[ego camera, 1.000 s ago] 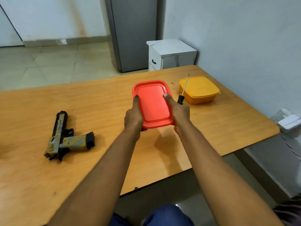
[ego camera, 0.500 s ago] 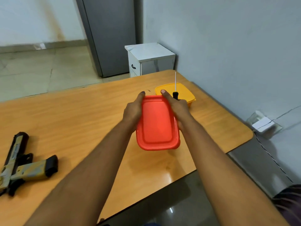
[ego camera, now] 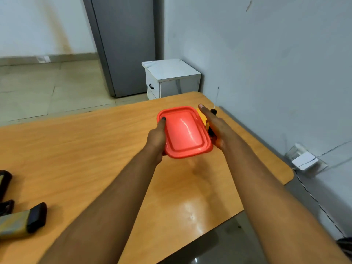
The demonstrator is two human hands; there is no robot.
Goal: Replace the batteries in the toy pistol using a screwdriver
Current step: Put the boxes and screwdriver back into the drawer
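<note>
Both my hands hold a red lidded box (ego camera: 185,133) above the wooden table (ego camera: 76,149). My left hand (ego camera: 156,137) grips its left side, with the thumb on the lid. Pressed against the right side of the box, my right hand (ego camera: 217,126) also holds a black-handled screwdriver (ego camera: 211,130), whose thin shaft points up and away. The toy pistol (ego camera: 21,220), tan and black, lies at the left edge of the view, partly cut off.
A yellow box (ego camera: 200,114) shows only as a sliver behind the red one. Close to the table's right side is a grey wall, and a white plug and cable (ego camera: 304,161) sit there. A small white cabinet (ego camera: 171,77) stands beyond the far edge.
The red box has been carried further away and to the right, in front of the yellow box. My view has turned right, so the pistol has slid to the left edge.
</note>
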